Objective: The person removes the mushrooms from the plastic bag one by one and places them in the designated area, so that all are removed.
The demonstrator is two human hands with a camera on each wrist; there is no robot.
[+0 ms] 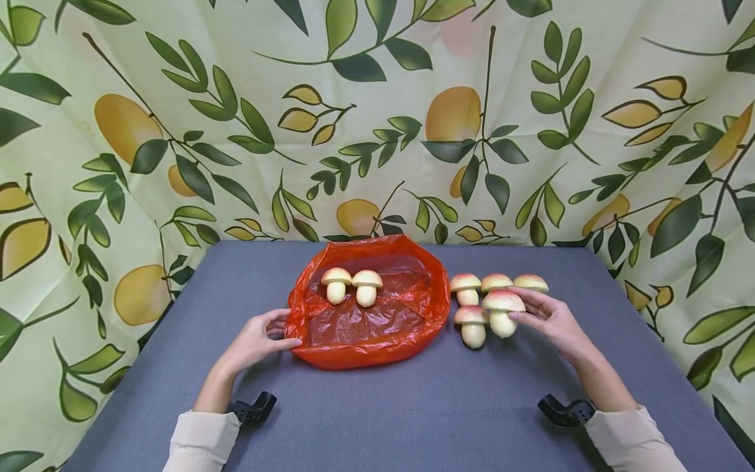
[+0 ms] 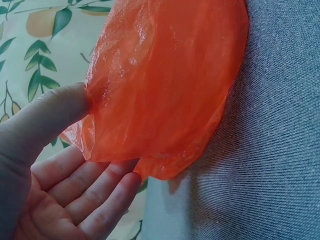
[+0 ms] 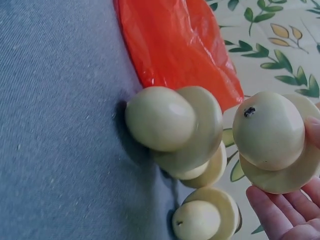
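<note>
An open red plastic bag (image 1: 370, 354) lies spread on the table, with two toy mushrooms (image 1: 337, 284) side by side in it. My left hand (image 1: 261, 335) holds the bag's left edge, thumb on the near side and fingers (image 2: 107, 192) partly behind the plastic. At the bag's right, my right hand (image 1: 548, 321) pinches a toy mushroom (image 1: 503, 313) with a reddish cap and pale stem between thumb and fingers. In the right wrist view this held mushroom (image 3: 270, 132) is clear of the table, a dark spot on its stem end.
Several more toy mushrooms (image 1: 472, 326) stand grouped just right of the bag, around the held one. A grey-blue cloth covers the table (image 1: 377, 419). Behind it hangs a leaf-patterned curtain (image 1: 377, 131). Black devices (image 1: 256, 408) sit on both wrists.
</note>
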